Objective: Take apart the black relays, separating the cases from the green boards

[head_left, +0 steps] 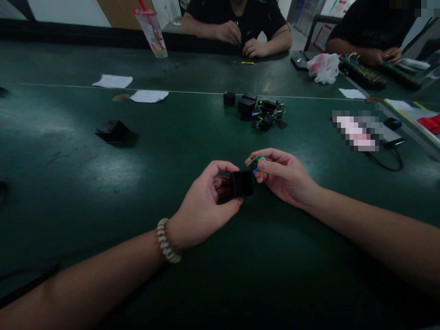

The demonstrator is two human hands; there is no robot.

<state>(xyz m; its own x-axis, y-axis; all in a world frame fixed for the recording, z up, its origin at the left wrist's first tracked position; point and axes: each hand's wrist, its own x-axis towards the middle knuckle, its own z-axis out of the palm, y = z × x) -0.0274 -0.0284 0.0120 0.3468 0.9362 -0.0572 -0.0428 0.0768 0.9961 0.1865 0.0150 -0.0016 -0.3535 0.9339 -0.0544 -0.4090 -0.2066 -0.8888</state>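
Observation:
Between its thumb and fingers, my left hand (pixel 209 201) grips a small black plastic box (pixel 242 184), whose open side faces right and toward me. Just above and to the right, my right hand (pixel 283 176) pinches a small green circuit board (pixel 257 160) with dark and blue parts on it. The board is close to the box but apart from it. Farther back on the table lie several circuit boards (pixel 270 110) in a pile, beside black plastic boxes (pixel 247 105) and a smaller black box (pixel 229 98).
A black angled casing (pixel 113 131) sits at the left on the green table (pixel 172 137). White papers (pixel 149 95) and a plastic cup (pixel 153 34) are behind it. Two people sit across; a plastic bag (pixel 323 68) and wired boards (pixel 364 73) lie at the far right.

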